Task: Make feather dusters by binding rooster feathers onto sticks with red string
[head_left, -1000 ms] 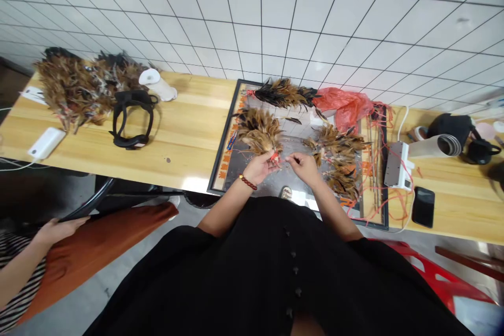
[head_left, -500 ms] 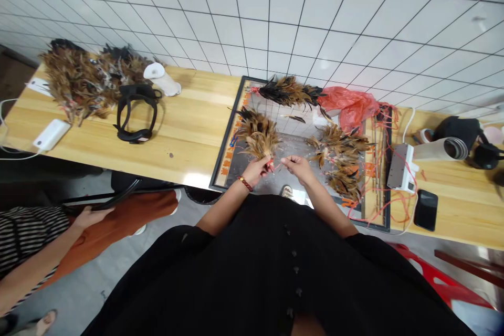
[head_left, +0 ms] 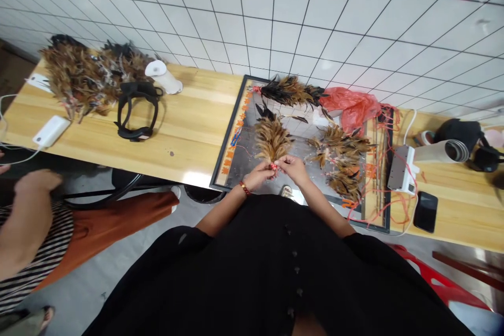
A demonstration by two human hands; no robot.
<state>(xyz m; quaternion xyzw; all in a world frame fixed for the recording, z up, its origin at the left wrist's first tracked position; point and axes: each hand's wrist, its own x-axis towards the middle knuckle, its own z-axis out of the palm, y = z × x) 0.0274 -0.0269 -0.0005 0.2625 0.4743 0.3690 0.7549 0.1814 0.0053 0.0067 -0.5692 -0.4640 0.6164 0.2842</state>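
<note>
A bundle of brown feathers [head_left: 273,136] points away from me over the framed glass panel, its base bound with red string [head_left: 274,167]. My left hand [head_left: 260,175], with a beaded bracelet at the wrist, is closed around that base. My right hand [head_left: 294,169] meets it from the other side, fingers pinched at the red string; the strand itself is mostly hidden. Beyond the bundle lies a black and brown feather duster head [head_left: 291,91]. More loose feather bunches [head_left: 343,143] rest to the right. A blue-handled tool [head_left: 236,136] lies left of the bundle.
Red plastic bag [head_left: 350,106], loose red cord, power strip [head_left: 402,168] and phone [head_left: 426,211] are at the right. Leftward on the table are a paper roll [head_left: 164,77], a black strapped headset [head_left: 136,115] and a feather heap [head_left: 84,81]. A seated person in stripes [head_left: 39,252] is at far left.
The feather bundle and my left hand have shifted slightly right and turned more upright. My right hand has come in from apart to the bound base. The other person's arm has lifted.
</note>
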